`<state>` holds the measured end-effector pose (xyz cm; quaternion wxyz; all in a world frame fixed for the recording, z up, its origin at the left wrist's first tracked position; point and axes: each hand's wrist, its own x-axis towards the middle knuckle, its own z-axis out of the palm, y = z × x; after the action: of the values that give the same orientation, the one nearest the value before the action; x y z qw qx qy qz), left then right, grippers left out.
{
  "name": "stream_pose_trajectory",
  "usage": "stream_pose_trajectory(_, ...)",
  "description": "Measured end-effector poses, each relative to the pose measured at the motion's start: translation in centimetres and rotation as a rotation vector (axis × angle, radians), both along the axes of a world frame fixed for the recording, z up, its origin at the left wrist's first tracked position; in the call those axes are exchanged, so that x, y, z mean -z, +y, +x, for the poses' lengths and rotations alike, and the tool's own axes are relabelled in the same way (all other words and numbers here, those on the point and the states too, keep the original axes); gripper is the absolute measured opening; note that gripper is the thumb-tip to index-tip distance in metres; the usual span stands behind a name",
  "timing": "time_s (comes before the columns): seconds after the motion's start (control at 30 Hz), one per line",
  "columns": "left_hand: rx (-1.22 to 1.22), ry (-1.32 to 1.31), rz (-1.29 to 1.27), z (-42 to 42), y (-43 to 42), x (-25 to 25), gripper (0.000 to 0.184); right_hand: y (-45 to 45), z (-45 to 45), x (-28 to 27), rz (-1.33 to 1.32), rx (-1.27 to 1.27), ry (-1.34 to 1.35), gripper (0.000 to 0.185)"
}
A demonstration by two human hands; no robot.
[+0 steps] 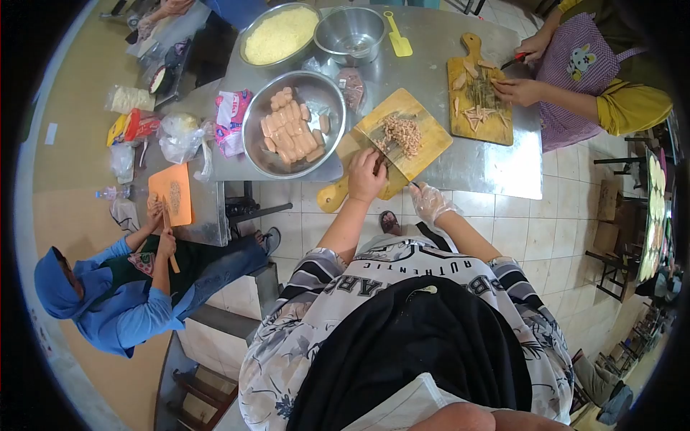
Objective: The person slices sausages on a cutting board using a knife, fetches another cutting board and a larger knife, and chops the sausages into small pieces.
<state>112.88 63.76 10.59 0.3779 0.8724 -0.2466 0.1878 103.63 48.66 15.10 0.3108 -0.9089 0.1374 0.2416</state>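
Note:
Chopped pinkish sausage lies in a pile on a wooden cutting board in front of me. My right hand, in a clear plastic glove, is closed around a knife's dark handle at the board's near edge. The knife's thin blade slants up and left across the board, beside the pile. Bare and curled, my left hand is at the blade's left side; its fingertips and anything under them are hidden. The board's handle sticks out below that hand.
Left of the board stands a steel bowl of sausages. Behind are a bowl of pale shreds, another steel bowl and a yellow spatula. A co-worker cuts on another board at right; another person works at an orange board.

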Motion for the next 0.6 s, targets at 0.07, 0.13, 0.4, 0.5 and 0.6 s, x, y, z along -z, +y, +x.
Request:
stream_pose_trajectory(0.07, -0.010, 0.041, -0.022, 0.2, 0.1, 0.4, 0.016, -0.1, 0.1, -1.1, -0.024, -0.001, 0.028, 0.043)
stream_pose_trajectory(0.13, -0.023, 0.057, -0.023, 0.2, 0.2, 0.8, 0.014, -0.3, 0.1, -3.1, -0.022, -0.006, 0.055, 0.043)
stream_pose_trajectory(0.4, -0.047, 0.058, -0.036, 0.3, 0.2, 0.6, 0.009, -0.6, -2.1, -5.6, -0.098, -0.004, 0.227, 0.047)
stream_pose_trajectory(0.5, -0.054, 0.074, -0.063, 0.0, 0.4, 0.5, 0.007, 0.2, -2.2, -3.7, -0.107, 0.022, 0.216, 0.047)
stream_pose_trajectory(0.6, -0.055, 0.094, -0.010, 0.3, 0.3, 0.3, 0.007, 0.9, -0.7, -3.7, -0.061, 0.101, 0.170, 0.046)
